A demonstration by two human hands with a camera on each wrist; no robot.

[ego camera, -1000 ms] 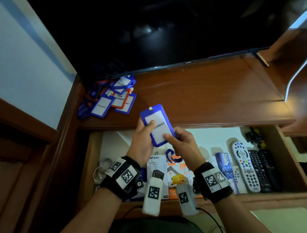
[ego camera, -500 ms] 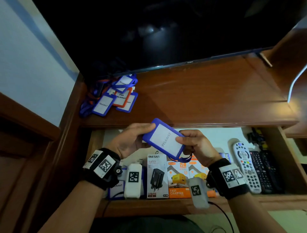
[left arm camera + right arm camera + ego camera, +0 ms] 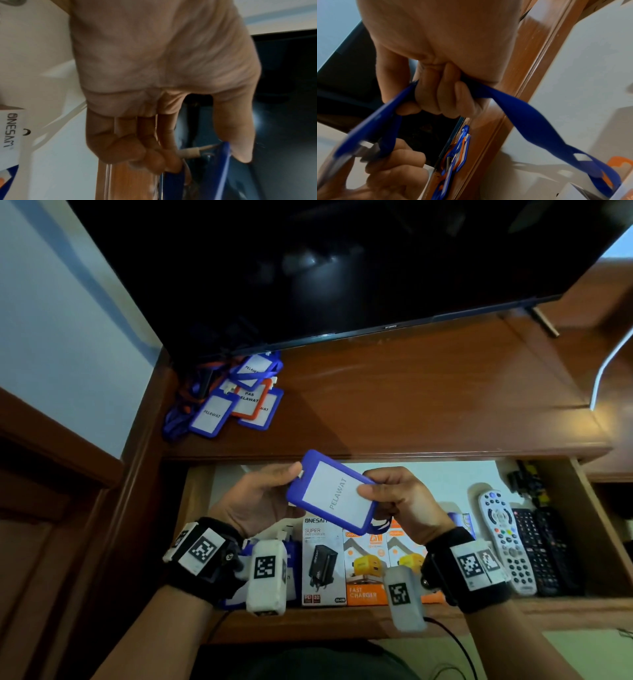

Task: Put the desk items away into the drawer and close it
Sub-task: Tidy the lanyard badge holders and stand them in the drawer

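Observation:
A blue badge holder with a white card reading PELAWAT hangs tilted over the open drawer, held by both hands. My left hand pinches its clip end, thumb on top. My right hand grips the other end with its thumb on the card, and its curled fingers also hold the blue lanyard, which loops down below. In the left wrist view the badge holder sits edge-on between the thumb and fingers. A pile of badge holders, blue and one orange, lies on the desk at the back left.
In the drawer lie charger boxes, a white remote, black remotes and another blue badge holder under the left wrist. A dark TV screen stands at the back of the desk. A white cable hangs at the right.
The badge holder has come down from above the desk edge to over the drawer and turned from upright to lying nearly sideways. Both hands have kept hold of it.

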